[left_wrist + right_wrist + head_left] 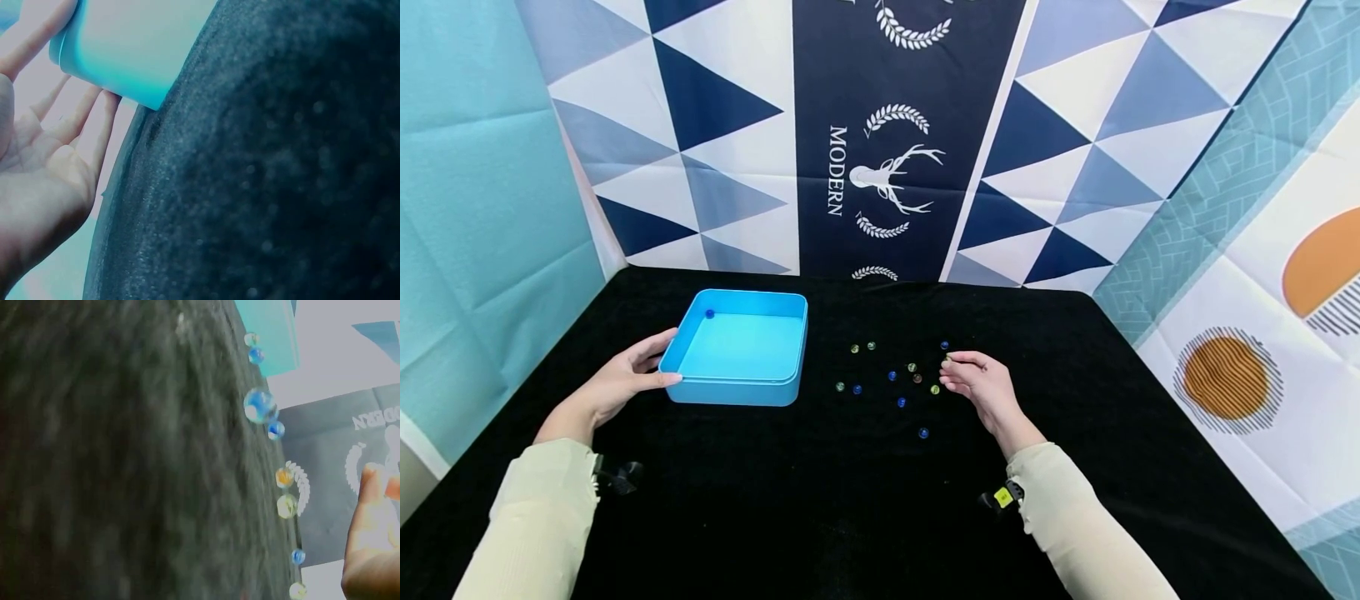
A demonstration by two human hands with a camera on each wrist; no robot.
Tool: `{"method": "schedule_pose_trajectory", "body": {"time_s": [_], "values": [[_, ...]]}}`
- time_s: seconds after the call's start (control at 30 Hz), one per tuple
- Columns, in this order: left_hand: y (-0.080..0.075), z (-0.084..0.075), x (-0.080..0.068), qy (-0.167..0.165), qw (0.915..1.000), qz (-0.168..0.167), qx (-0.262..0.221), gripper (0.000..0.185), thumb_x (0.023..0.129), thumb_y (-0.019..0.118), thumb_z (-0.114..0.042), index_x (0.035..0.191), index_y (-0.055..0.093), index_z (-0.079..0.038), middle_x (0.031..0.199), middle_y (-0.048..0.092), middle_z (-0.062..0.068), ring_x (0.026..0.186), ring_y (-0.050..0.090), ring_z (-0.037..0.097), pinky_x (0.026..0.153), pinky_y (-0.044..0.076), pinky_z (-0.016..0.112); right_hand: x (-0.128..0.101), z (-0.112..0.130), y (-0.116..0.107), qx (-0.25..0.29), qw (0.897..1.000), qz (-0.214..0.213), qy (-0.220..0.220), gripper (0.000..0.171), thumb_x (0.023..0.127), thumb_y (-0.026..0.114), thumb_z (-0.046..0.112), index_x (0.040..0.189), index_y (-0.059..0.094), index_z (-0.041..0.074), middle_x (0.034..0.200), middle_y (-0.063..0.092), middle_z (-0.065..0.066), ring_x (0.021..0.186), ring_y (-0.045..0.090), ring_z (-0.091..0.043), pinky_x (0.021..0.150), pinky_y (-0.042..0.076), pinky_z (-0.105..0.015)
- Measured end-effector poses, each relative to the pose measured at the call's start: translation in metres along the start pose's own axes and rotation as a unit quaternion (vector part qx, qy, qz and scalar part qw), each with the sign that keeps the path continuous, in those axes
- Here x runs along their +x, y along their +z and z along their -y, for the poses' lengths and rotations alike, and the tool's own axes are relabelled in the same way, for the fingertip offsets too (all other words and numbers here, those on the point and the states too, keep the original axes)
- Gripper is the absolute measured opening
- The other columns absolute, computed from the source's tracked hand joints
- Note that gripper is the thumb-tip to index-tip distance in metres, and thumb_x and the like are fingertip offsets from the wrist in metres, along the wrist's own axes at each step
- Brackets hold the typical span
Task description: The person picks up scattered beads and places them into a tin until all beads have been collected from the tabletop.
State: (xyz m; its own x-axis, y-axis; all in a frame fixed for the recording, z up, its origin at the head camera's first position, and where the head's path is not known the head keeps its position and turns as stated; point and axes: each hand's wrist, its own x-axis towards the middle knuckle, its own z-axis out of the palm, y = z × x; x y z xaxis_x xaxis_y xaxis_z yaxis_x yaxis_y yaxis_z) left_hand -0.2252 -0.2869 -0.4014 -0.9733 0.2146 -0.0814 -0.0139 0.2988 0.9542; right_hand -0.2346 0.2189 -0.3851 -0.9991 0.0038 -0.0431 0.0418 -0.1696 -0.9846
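Observation:
A light blue open box [737,392] stands on the left of the black cloth, with one dark blue marble [710,314] inside at its back left. My left hand [617,379] grips the box at its left side, thumb near the front corner and other fingers along the outer wall. The left wrist view shows this hand [56,150] against the box wall [119,56]. Above the scattered marbles, my right hand [981,383] pinches a small yellowish marble [948,358] at its fingertips, mostly hidden. Close by lie a blue marble [944,344] and a yellow-green marble [935,389].
Several more glass marbles lie between box and right hand, among them a blue marble [923,433] nearest the front and a green marble [840,387] nearest the box. Black cloth [820,500] covers the table. Patterned curtains [722,100] hang behind and at both sides.

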Motion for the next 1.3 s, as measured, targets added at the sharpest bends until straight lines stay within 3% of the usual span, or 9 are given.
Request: {"method": "schedule_pose_trajectory", "body": {"time_s": [0.4, 0.63, 0.8, 1.13, 1.3], "values": [[-0.001, 0.002, 0.0, -0.002, 1.0, -0.001, -0.001, 0.084, 0.088, 0.066, -0.02, 0.15, 0.011, -0.009, 0.152, 0.014, 0.02, 0.131, 0.021, 0.041, 0.101, 0.022, 0.06, 0.001, -0.005, 0.025, -0.002, 1.0, 0.0, 0.0, 0.028, 0.084, 0.062, -0.005, 0.11, 0.054, -0.013, 0.082, 0.069, -0.01, 0.062, 0.065, -0.013, 0.061, 0.052, -0.022], [0.0, 0.001, 0.0, -0.007, 1.0, 0.002, -0.003, 0.085, 0.088, 0.066, -0.019, 0.15, 0.009, -0.01, 0.152, 0.013, 0.02, 0.132, 0.019, 0.042, 0.101, 0.021, 0.061, -0.001, -0.008, 0.042, 0.008, 0.999, 0.026, -0.024, 0.033, 0.082, 0.065, -0.004, 0.11, 0.054, -0.017, 0.081, 0.069, -0.012, 0.064, 0.065, -0.014, 0.062, 0.053, -0.023], [-0.001, 0.001, 0.0, -0.008, 1.0, -0.002, -0.003, 0.085, 0.087, 0.067, -0.022, 0.15, 0.012, -0.01, 0.152, 0.014, 0.02, 0.131, 0.021, 0.041, 0.102, 0.021, 0.06, 0.0, -0.009, 0.055, 0.007, 1.0, 0.022, -0.002, 0.035, 0.084, 0.063, -0.004, 0.114, 0.051, -0.016, 0.086, 0.068, -0.017, 0.064, 0.065, -0.014, 0.063, 0.053, -0.024], [-0.002, 0.001, 0.001, -0.015, 0.9999, -0.002, -0.004, 0.087, 0.087, 0.067, -0.02, 0.151, 0.008, -0.011, 0.152, 0.011, 0.02, 0.132, 0.018, 0.042, 0.102, 0.02, 0.061, 0.001, -0.015, 0.082, 0.027, 0.999, 0.023, 0.009, 0.026, 0.083, 0.063, -0.007, 0.108, 0.056, -0.013, 0.082, 0.068, -0.016, 0.061, 0.064, -0.015, 0.06, 0.053, -0.024], [-0.001, 0.0, 0.0, -0.014, 0.9999, -0.002, -0.001, 0.086, 0.087, 0.067, -0.02, 0.151, 0.009, -0.011, 0.152, 0.012, 0.019, 0.132, 0.018, 0.042, 0.102, 0.02, 0.061, 0.0, -0.018, 0.099, 0.039, 0.999, 0.027, 0.009, 0.019, 0.082, 0.062, -0.01, 0.101, 0.058, -0.008, 0.072, 0.067, -0.008, 0.059, 0.064, -0.015, 0.057, 0.052, -0.023]]}}
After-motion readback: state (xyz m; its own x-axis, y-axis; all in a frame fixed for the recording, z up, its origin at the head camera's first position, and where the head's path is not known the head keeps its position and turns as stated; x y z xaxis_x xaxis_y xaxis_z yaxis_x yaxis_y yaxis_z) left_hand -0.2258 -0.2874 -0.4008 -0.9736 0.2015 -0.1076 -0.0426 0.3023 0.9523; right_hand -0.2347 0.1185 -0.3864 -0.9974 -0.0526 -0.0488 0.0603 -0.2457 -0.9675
